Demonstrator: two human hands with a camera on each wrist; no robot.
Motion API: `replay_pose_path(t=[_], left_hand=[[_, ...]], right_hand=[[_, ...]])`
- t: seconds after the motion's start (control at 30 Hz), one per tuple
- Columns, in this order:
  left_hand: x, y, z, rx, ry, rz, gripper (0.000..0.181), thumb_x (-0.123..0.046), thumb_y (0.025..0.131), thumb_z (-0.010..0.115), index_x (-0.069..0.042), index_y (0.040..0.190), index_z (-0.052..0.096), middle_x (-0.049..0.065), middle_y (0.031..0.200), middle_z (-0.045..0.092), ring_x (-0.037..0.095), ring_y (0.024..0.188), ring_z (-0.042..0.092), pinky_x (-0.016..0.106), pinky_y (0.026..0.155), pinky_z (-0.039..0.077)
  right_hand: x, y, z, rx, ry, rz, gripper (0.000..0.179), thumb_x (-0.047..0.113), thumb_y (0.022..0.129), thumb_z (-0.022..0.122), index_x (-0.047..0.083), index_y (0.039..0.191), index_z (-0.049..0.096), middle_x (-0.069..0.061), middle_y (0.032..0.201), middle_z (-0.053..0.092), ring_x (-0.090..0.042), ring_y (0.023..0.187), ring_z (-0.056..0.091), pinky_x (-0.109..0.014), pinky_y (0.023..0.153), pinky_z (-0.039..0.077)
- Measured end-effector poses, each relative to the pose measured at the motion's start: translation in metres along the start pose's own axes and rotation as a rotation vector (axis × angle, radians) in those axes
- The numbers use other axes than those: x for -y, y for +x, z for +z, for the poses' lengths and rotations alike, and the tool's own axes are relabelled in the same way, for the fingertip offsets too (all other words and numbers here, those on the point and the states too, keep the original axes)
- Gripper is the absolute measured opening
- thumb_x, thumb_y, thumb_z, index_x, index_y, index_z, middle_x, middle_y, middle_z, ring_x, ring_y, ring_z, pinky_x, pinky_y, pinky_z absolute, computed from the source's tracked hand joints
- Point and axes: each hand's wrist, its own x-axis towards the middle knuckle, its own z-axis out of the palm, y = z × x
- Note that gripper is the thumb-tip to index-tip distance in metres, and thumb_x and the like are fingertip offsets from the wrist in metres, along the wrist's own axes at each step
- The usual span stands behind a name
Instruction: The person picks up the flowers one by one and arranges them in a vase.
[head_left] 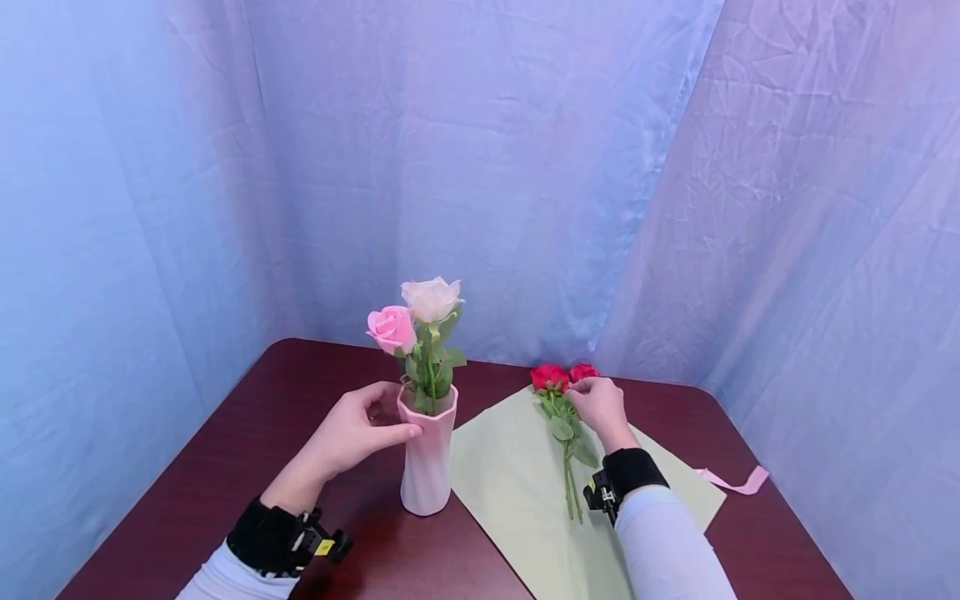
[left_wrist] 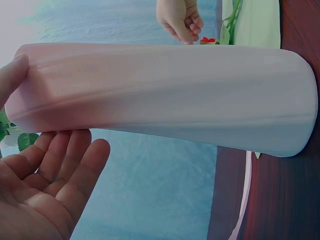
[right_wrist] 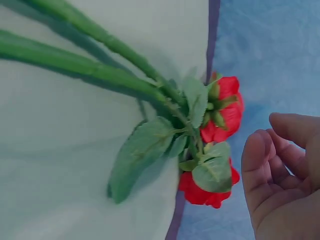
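Near the top of a tall pink-to-white vase (head_left: pixel 427 471), my left hand (head_left: pixel 356 432) holds it, thumb on the near side and fingers at the far side. The vase stands upright on the table with a pink rose (head_left: pixel 392 328) and a white rose (head_left: pixel 432 298) in it. Two red roses (head_left: pixel 549 377) lie together on a sheet of pale green paper (head_left: pixel 502 475), stems toward me. Beside their blooms hovers my right hand (head_left: pixel 600 407). Its fingers (right_wrist: pixel 257 155) are loosely bent with nothing between them, apart from the petals in the right wrist view.
The dark red wooden table (head_left: pixel 315 375) has rounded far corners. A pink ribbon (head_left: pixel 738 482) pokes out past the paper's right side. Pale blue and lilac curtains (head_left: pixel 480 167) hang behind and beside the table.
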Motion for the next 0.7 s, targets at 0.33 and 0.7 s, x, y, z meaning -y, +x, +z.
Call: replay_pose_path(t=[0.33,0.7], left_hand=[[0.002,0.001,0.0,0.008,-0.008,0.01,0.051,-0.028,0.082,0.087,-0.005,0.123,0.066,0.006,0.105,0.071,0.022,0.091,0.068,0.034,0.076,0.058],[0.0,0.0,0.0,0.0,-0.003,0.002,0.055,-0.029,0.081,0.088,-0.004,0.125,0.066,0.006,0.106,0.071,0.021,0.091,0.068,0.034,0.076,0.058]], right_hand=[[-0.018,0.003,0.011,0.017,-0.099,-0.029,0.014,0.013,0.092,0.069,0.002,0.087,0.077,-0.007,0.08,0.071,-0.037,0.091,0.064,-0.049,0.084,0.05],[-0.028,0.002,0.021,0.024,-0.125,0.018,0.012,0.01,0.088,0.07,0.004,0.078,0.073,-0.006,0.074,0.067,-0.032,0.081,0.062,-0.046,0.076,0.051]])
